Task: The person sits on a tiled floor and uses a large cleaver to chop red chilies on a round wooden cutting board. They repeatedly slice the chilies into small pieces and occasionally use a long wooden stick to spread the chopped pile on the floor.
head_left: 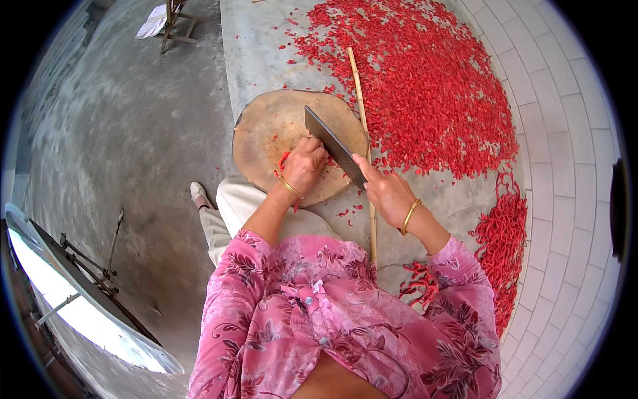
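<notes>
A round wooden chopping block (264, 124) stands before me, with small red bits scattered on its top. My left hand (305, 162) bends its fingers around red chili peppers (284, 160) on the block; their ends show beside the palm and below the wrist. In my right hand (386, 192) is the handle of a cleaver (334, 144), my index finger lying along the blade. The blade slants up and left across the block, right beside my left fingertips. The handle itself is hidden inside my fist.
Chopped red chilies (428, 90) cover the floor beyond and right of the block. A bamboo stick (360, 95) lies along their edge. Whole chilies (503, 249) are heaped by the tiled wall (553, 174), with a smaller pile (419, 284) near my right elbow. Left are a folding table (94, 309) and a wooden chair (174, 25).
</notes>
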Action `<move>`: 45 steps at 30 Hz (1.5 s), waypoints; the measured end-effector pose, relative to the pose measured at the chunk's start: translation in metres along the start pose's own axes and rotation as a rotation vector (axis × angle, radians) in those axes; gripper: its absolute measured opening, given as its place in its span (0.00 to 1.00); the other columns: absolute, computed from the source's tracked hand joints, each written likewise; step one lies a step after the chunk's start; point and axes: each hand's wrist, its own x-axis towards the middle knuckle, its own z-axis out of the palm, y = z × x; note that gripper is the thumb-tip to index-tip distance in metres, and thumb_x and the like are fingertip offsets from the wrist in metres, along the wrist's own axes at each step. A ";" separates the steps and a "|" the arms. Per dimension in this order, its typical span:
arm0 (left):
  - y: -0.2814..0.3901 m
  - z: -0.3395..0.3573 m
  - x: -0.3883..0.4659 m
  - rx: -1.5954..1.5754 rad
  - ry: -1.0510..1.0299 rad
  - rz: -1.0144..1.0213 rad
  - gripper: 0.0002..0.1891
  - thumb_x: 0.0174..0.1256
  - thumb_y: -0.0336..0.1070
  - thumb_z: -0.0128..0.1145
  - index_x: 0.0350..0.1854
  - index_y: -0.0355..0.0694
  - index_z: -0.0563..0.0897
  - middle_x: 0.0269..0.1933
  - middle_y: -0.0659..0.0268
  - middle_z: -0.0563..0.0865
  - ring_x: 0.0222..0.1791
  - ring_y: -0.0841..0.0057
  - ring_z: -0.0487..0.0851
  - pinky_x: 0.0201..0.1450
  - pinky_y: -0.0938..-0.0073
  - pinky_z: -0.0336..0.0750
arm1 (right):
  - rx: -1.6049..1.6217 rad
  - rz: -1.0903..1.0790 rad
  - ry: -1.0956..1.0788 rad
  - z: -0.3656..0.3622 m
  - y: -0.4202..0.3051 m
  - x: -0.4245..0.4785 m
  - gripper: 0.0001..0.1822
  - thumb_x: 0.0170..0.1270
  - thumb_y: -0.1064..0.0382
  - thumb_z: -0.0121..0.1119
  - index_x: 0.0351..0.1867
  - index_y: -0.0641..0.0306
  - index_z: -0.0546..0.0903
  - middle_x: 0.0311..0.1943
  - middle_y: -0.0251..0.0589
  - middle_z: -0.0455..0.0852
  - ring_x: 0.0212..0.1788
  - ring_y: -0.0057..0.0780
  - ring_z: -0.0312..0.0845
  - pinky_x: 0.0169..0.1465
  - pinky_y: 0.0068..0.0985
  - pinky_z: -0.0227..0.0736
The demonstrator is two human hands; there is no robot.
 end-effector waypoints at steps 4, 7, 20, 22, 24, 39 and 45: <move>0.000 -0.001 0.000 -0.021 -0.023 -0.007 0.05 0.52 0.26 0.62 0.30 0.35 0.79 0.37 0.60 0.78 0.40 0.61 0.76 0.44 0.66 0.74 | -0.034 -0.006 0.099 0.017 -0.003 0.045 0.35 0.62 0.70 0.52 0.71 0.60 0.55 0.28 0.51 0.83 0.31 0.50 0.81 0.35 0.44 0.74; 0.007 -0.003 -0.002 0.021 -0.020 -0.003 0.03 0.52 0.27 0.61 0.29 0.35 0.80 0.37 0.60 0.78 0.40 0.62 0.76 0.45 0.65 0.73 | 0.032 -0.033 0.195 0.021 -0.002 0.064 0.36 0.61 0.70 0.53 0.71 0.56 0.57 0.22 0.52 0.80 0.26 0.51 0.79 0.32 0.45 0.72; 0.006 0.018 0.005 -0.017 0.064 -0.031 0.06 0.51 0.25 0.63 0.30 0.35 0.78 0.37 0.59 0.76 0.41 0.60 0.75 0.44 0.64 0.74 | 0.038 -0.082 0.256 0.005 0.023 0.025 0.34 0.62 0.69 0.54 0.70 0.54 0.58 0.24 0.53 0.82 0.27 0.51 0.79 0.31 0.45 0.72; 0.011 0.013 0.004 -0.019 0.065 -0.032 0.07 0.50 0.25 0.63 0.30 0.35 0.78 0.37 0.59 0.76 0.40 0.60 0.75 0.44 0.64 0.74 | 0.092 -0.078 0.240 0.004 0.017 0.010 0.34 0.62 0.69 0.54 0.71 0.54 0.58 0.24 0.52 0.82 0.27 0.51 0.79 0.31 0.45 0.72; 0.013 0.010 0.002 -0.002 0.053 -0.023 0.07 0.50 0.24 0.64 0.30 0.36 0.78 0.38 0.59 0.76 0.40 0.60 0.76 0.44 0.64 0.74 | 0.121 -0.057 0.195 0.008 0.017 -0.005 0.35 0.62 0.70 0.54 0.71 0.54 0.57 0.25 0.52 0.82 0.27 0.50 0.79 0.31 0.44 0.72; 0.022 0.001 -0.011 0.001 -0.030 0.040 0.05 0.46 0.26 0.62 0.26 0.35 0.80 0.36 0.60 0.78 0.39 0.62 0.77 0.44 0.65 0.74 | 0.033 -0.038 0.200 0.035 0.006 0.031 0.36 0.60 0.70 0.53 0.71 0.62 0.54 0.27 0.51 0.84 0.28 0.49 0.81 0.33 0.43 0.74; 0.020 -0.001 -0.024 0.011 -0.018 0.025 0.08 0.49 0.24 0.64 0.33 0.35 0.82 0.39 0.61 0.79 0.42 0.62 0.78 0.46 0.65 0.73 | 0.186 -0.082 0.307 0.034 0.016 0.049 0.35 0.62 0.71 0.53 0.71 0.56 0.57 0.26 0.55 0.81 0.28 0.53 0.79 0.32 0.45 0.72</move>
